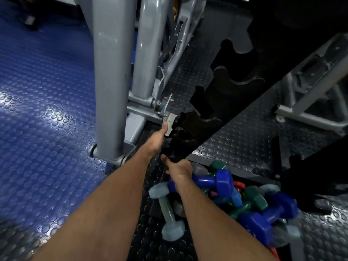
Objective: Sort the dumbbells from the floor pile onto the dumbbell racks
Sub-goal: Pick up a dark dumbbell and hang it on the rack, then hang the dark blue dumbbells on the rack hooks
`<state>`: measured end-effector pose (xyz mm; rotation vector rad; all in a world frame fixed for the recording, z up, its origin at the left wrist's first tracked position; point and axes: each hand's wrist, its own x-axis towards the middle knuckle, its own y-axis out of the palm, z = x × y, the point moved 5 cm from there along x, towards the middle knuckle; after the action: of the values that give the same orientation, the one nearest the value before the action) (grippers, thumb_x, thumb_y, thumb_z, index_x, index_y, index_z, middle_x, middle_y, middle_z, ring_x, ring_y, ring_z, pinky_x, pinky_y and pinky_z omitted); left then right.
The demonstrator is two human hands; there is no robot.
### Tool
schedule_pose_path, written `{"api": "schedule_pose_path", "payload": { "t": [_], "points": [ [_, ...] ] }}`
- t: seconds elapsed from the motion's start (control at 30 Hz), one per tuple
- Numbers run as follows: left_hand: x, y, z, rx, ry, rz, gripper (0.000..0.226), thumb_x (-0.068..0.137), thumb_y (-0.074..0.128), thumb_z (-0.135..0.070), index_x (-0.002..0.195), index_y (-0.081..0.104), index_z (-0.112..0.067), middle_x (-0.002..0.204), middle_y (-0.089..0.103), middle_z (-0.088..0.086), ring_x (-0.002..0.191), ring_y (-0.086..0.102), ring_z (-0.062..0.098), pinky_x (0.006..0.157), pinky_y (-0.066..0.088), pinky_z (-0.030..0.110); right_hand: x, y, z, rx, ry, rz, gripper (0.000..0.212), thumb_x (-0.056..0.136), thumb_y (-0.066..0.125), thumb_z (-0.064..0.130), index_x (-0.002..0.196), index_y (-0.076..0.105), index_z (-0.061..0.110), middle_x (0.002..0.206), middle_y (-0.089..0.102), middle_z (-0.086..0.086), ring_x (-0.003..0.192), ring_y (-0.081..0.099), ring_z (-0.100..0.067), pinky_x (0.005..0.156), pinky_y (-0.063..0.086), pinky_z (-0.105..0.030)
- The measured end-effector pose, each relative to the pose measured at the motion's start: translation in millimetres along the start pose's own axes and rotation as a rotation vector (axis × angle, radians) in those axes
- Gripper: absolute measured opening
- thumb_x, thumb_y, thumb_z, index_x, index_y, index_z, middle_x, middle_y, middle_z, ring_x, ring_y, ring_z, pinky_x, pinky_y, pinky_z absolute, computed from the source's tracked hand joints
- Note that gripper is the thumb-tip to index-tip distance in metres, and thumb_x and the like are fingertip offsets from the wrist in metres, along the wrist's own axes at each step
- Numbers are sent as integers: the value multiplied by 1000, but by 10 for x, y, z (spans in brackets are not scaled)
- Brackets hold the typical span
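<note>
Both hands on black rack (pixel 212 117): left hand (pixel 158 137) cannot tell, right hand (pixel 179 167) gripping its lower end | dumbbells (pixel 222 187) piled on floor beside me | likely dense, coated, grab mid-handle

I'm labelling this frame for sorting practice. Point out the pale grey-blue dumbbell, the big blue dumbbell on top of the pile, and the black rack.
pale grey-blue dumbbell (pixel 168 209), head view, on its handle.
big blue dumbbell (pixel 224 182), head view, on its hexagonal head.
black rack (pixel 235 102), head view, on its slanted notched rail.
</note>
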<state>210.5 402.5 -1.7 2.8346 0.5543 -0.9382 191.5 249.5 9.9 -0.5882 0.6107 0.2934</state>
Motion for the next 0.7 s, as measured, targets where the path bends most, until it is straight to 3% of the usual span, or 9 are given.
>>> {"api": "schedule_pose_path", "payload": {
  "t": [0.07, 0.1, 0.2, 0.27, 0.37, 0.4, 0.57, 0.7],
  "points": [
    [139, -93, 262, -5, 3, -20, 111, 57, 43, -106, 137, 64, -32, 142, 64, 4, 130, 59, 21, 117, 38, 47, -103, -41, 23, -67, -70, -13, 92, 55, 81, 77, 119, 66, 12, 106, 75, -5, 98, 74, -24, 89, 61, -40],
    [85, -123, 303, 14, 12, -56, 109, 57, 41, -107, 132, 68, -33, 136, 68, 3, 126, 62, 21, 115, 41, 47, -227, -116, 78, -94, -122, -19, 90, 60, 82, 71, 128, 63, 14, 116, 72, -5, 108, 70, -25, 96, 58, -39],
    [-361, -105, 258, 72, 35, -182, 118, 56, 28, -109, 132, 69, -29, 134, 69, 5, 126, 62, 24, 114, 42, 49, -520, -351, 156, -194, -281, 2, 64, 88, 77, 40, 143, 52, 17, 132, 62, -1, 122, 62, -22, 99, 50, -33],
    [-708, -51, 198, 133, 41, -231, 121, 61, 23, -107, 139, 63, -24, 141, 63, 10, 133, 56, 29, 117, 38, 50, -693, -502, 116, -268, -365, 4, 54, 93, 70, 37, 142, 55, 20, 132, 62, 2, 118, 64, -19, 96, 52, -33],
    [-1098, 81, 223, 274, 30, -281, 75, 103, 28, -68, 147, 54, -13, 148, 54, 17, 139, 48, 34, 116, 33, 42, -946, -772, -81, -294, -397, 19, 44, 95, 67, 33, 137, 62, 22, 127, 66, 5, 107, 67, -14, 95, 56, -37],
    [-1198, 121, 282, 303, 13, -301, 63, 108, 30, -56, 146, 54, -11, 147, 54, 19, 138, 47, 35, 113, 33, 41, -1004, -889, -190, -281, -395, 24, 39, 95, 68, 30, 133, 65, 23, 123, 68, 6, 104, 68, -12, 94, 57, -35],
    [-1583, 368, 659, 366, -34, -361, 40, 106, 50, -33, 129, 62, -3, 126, 65, 20, 120, 59, 37, 97, 44, 41, -1264, -1560, -859, -274, -288, 27, 25, 97, 67, 26, 122, 72, 24, 106, 73, 11, 93, 67, 0, 90, 57, -27],
    [-1897, 700, 793, 400, 50, -441, 24, 102, 54, -26, 117, 63, -9, 103, 66, 6, 96, 64, 27, 80, 47, 37, -1339, -2052, -1287, -291, -245, -57, 21, 97, 67, 24, 117, 75, 23, 100, 75, 13, 89, 69, 1, 87, 58, -27]
  ]
}}
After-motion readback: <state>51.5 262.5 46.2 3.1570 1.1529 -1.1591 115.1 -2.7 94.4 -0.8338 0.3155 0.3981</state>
